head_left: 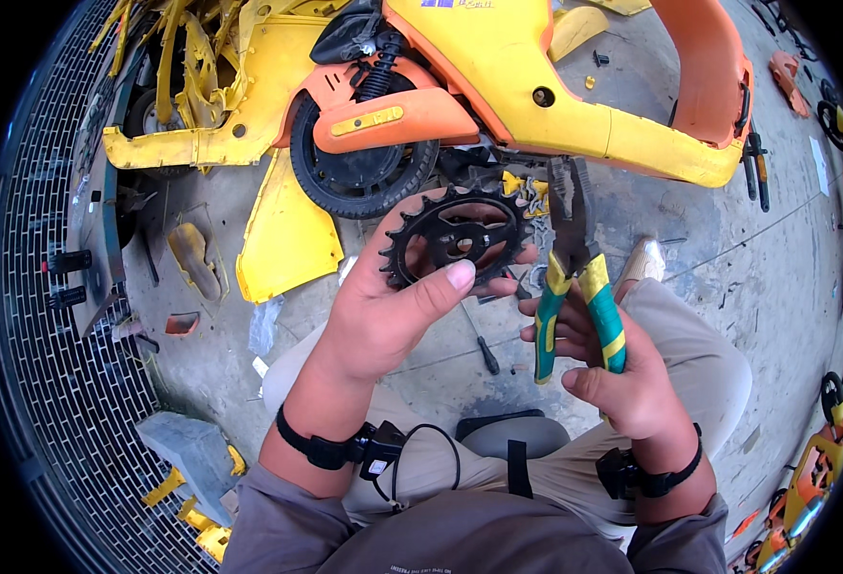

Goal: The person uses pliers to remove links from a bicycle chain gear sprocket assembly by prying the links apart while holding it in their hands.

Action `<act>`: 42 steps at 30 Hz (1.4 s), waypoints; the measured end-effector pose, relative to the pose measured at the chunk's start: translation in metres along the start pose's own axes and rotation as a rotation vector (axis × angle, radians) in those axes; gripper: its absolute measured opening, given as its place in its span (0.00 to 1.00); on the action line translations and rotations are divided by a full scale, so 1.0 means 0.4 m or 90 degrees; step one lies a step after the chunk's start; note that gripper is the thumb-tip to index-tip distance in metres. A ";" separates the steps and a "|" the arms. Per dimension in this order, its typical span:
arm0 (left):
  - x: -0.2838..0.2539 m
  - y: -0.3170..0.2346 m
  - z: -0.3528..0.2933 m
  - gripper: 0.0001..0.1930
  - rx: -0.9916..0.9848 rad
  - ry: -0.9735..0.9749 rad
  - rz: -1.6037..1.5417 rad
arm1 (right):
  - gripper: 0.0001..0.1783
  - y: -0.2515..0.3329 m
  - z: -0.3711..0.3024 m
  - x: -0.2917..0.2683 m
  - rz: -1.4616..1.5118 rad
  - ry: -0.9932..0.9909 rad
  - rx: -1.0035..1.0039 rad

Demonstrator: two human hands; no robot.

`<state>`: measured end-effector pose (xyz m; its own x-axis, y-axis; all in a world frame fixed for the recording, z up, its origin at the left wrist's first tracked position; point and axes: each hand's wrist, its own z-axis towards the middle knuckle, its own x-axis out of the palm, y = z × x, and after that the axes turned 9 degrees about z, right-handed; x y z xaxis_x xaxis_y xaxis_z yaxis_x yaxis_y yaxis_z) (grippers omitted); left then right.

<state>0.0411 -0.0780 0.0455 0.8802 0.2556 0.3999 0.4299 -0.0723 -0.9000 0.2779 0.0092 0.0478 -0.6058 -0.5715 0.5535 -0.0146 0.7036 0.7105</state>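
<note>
My left hand [383, 316] is closed on a black toothed chainring [454, 231], thumb across its lower edge and fingers behind it. The ring is held tilted in front of me, with its centre hole showing. In my right hand [637, 378] is a pair of pliers [591, 279] with green and yellow handles, jaws pointing away from me. The pliers are just right of the chainring, apart from it. Beyond both hands lies a yellow and orange bike body [498, 77], its black-tyred wheel [364, 163] toward me.
Yellow panels [292, 230] and other yellow parts are heaped at the far left. A screwdriver [488, 356] lies on the concrete floor between my legs. At the lower left stands a grey block [187, 457]. More orange and yellow bike parts [814, 478] line the right edge.
</note>
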 end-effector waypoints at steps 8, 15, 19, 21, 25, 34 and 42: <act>-0.008 0.007 -0.001 0.26 0.042 0.027 0.010 | 0.44 0.002 -0.002 0.010 -0.006 0.002 -0.006; -0.006 0.013 -0.005 0.28 0.064 0.009 0.017 | 0.44 -0.003 -0.002 0.006 -0.047 0.016 -0.026; -0.010 0.011 -0.001 0.25 0.053 0.028 0.014 | 0.44 -0.003 -0.001 0.008 -0.052 0.004 -0.022; -0.008 0.005 0.001 0.27 0.013 0.011 0.028 | 0.44 -0.001 0.000 0.009 -0.056 -0.002 -0.017; 0.000 -0.003 0.002 0.27 -0.003 0.000 0.034 | 0.43 -0.002 0.001 0.006 -0.061 0.000 -0.013; 0.004 -0.013 0.002 0.27 -0.031 0.005 0.026 | 0.43 -0.002 0.001 0.004 -0.062 0.001 -0.018; 0.004 -0.015 0.004 0.29 -0.044 0.011 0.027 | 0.42 -0.002 0.003 0.002 -0.062 -0.001 -0.016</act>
<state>0.0397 -0.0755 0.0515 0.9009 0.2342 0.3654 0.4048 -0.1497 -0.9021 0.2764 0.0087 0.0473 -0.6042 -0.6353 0.4810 -0.0525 0.6341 0.7715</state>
